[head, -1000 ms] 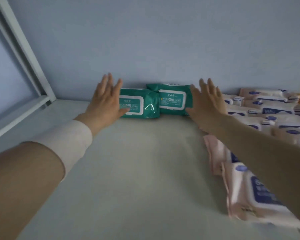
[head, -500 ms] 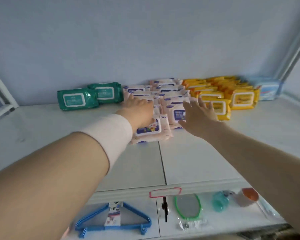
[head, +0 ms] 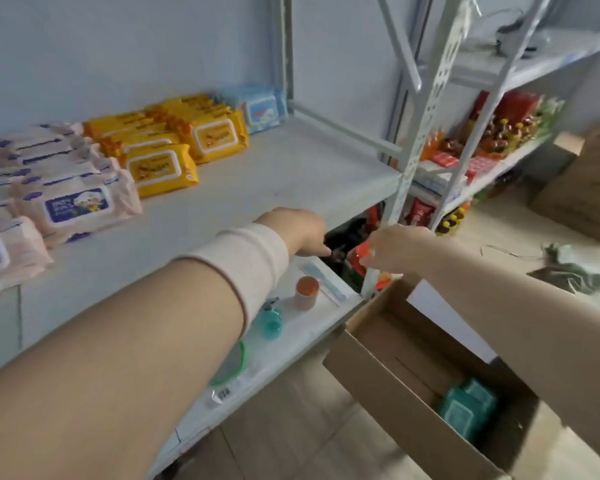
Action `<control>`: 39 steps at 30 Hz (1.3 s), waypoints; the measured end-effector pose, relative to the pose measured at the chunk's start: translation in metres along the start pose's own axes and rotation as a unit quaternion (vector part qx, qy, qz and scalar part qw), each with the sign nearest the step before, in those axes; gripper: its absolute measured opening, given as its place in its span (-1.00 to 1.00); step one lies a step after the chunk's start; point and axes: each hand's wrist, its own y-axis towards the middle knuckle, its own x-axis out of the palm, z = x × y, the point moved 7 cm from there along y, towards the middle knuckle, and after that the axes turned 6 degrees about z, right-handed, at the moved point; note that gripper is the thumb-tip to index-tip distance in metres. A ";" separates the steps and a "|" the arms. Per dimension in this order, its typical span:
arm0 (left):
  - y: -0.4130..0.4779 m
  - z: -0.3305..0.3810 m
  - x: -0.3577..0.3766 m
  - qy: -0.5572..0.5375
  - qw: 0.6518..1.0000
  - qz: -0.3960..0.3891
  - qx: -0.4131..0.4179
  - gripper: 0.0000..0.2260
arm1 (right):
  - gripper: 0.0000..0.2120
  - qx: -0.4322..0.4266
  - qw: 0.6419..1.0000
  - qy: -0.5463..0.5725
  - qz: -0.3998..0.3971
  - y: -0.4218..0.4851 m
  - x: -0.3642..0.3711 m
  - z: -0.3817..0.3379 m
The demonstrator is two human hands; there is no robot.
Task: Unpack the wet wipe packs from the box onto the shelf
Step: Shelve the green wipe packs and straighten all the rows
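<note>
An open cardboard box (head: 388, 386) stands on the floor at the lower right, and green wet wipe packs (head: 466, 407) lie in its bottom. On the white shelf (head: 274, 181) lie pink packs (head: 73, 202), yellow packs (head: 163, 168) and a light blue pack (head: 264, 110). My left hand (head: 298, 230) hangs in the air past the shelf's front edge, fingers loosely curled downward, holding nothing. To its right my right hand (head: 395, 245) also holds nothing, above the box's far corner.
The lower shelf (head: 291, 337) carries an orange-lidded cup (head: 306, 292), a teal bottle (head: 270, 320) and a green-rimmed mirror. A metal upright (head: 413, 150) stands at the shelf's right end. Beyond it another rack holds snack packets. A second cardboard box (head: 582, 188) and grey cloth lie on the floor.
Both hands have left the packs at the back of the shelf and drawn back to the right, past its front edge. The view has swung right and down, bringing the box into sight.
</note>
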 end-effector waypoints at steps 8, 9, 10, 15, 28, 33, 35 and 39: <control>0.100 0.223 0.091 -0.043 0.984 -0.090 0.144 -0.54 | -0.47 0.152 0.980 0.054 -0.113 -0.022 0.161 0.221; 0.108 0.245 0.110 -0.044 0.981 -0.113 0.154 -0.53 | -0.47 0.164 0.976 0.063 -0.132 -0.024 0.186 0.242; 0.112 0.260 0.128 -0.043 0.977 -0.135 0.161 -0.53 | -0.49 0.173 0.971 0.071 -0.148 -0.028 0.206 0.256; 0.150 0.317 0.205 -0.061 0.955 -0.222 0.186 -0.54 | -0.51 0.238 0.941 0.133 -0.201 -0.037 0.298 0.305; 0.262 0.420 0.412 -0.097 0.890 -0.395 0.208 -0.44 | -0.47 0.360 0.829 0.323 -0.280 -0.005 0.525 0.314; 0.305 0.491 0.486 -0.160 0.881 -0.379 0.233 -0.50 | -0.45 0.466 0.701 0.465 -0.274 0.017 0.624 0.318; 0.314 0.511 0.513 -0.197 0.870 -0.398 0.214 -0.55 | -0.45 0.513 0.649 0.508 -0.240 0.023 0.653 0.324; 0.330 0.519 0.552 -0.235 0.869 -0.395 0.183 -0.43 | -0.48 0.575 0.580 0.548 -0.182 0.029 0.686 0.335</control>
